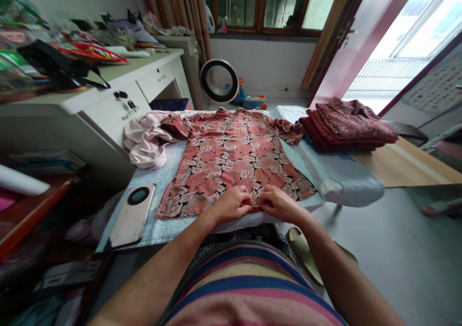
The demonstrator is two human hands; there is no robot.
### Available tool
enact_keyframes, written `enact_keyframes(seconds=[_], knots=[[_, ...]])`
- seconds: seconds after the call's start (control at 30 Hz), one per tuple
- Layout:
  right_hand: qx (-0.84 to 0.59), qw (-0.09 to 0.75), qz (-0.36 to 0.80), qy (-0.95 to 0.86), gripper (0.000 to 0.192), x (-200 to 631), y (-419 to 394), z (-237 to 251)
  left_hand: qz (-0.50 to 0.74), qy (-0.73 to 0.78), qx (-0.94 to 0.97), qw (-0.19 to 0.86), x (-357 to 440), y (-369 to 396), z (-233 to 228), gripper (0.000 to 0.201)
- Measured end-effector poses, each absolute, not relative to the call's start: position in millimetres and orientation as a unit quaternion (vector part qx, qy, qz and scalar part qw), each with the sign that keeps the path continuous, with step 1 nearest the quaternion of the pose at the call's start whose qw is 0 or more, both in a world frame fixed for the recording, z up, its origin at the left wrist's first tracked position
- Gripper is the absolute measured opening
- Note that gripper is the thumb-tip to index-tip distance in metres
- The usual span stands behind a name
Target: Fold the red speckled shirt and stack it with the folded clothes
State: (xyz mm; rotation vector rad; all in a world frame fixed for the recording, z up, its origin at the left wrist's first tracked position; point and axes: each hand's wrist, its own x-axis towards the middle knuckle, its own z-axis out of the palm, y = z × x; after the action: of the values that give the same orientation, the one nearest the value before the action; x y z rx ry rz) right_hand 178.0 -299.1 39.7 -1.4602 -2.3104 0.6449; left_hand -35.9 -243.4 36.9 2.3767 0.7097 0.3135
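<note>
One floral shirt (233,157) lies spread flat, front down or up I cannot tell, on the padded worktop (346,176), its hem at the near edge and its collar at the far end. My left hand (231,204) and my right hand (279,204) sit side by side at the middle of the hem, both pinched shut on the shirt's edge. I judge the cloth thin, light and limp: it will sag and crease if lifted from one point, so it is best taken by the hem or by the shoulder seams with both hands apart. Count: one spread shirt; one crumpled pink garment (146,140) at its far left, touching a sleeve; one stack of folded clothes (348,123) at the far right; one phone (133,215) near left, beside the hem.
</note>
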Motion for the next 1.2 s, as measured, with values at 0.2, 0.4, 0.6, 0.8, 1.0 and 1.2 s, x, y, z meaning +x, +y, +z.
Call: enact_keyframes(seconds=[0.2,0.4,0.6,0.8,1.0,1.2], knots=[[-0.509,0.175,0.221,-0.813,0.015,176,-302,43,0.138,0.27,0.913,0.274,-39,-251,36,0.013],[-0.51,0.157,0.21,-0.819,0.012,175,-302,45,0.122,0.257,0.93,0.231,-42,-254,31,0.013],[-0.51,0.148,0.215,-0.82,0.014,175,-302,45,0.118,0.245,0.932,0.241,-45,-257,36,0.012],[-0.505,0.161,0.221,-0.818,0.015,175,-303,47,0.111,0.27,0.919,0.264,-42,-256,38,0.014],[-0.538,0.179,0.25,-0.785,0.016,192,-304,46,0.064,0.298,0.923,0.235,-32,-252,34,0.014],[-0.621,0.17,0.253,-0.722,0.018,228,-303,47,0.048,0.296,0.924,0.238,-31,-250,36,0.014]])
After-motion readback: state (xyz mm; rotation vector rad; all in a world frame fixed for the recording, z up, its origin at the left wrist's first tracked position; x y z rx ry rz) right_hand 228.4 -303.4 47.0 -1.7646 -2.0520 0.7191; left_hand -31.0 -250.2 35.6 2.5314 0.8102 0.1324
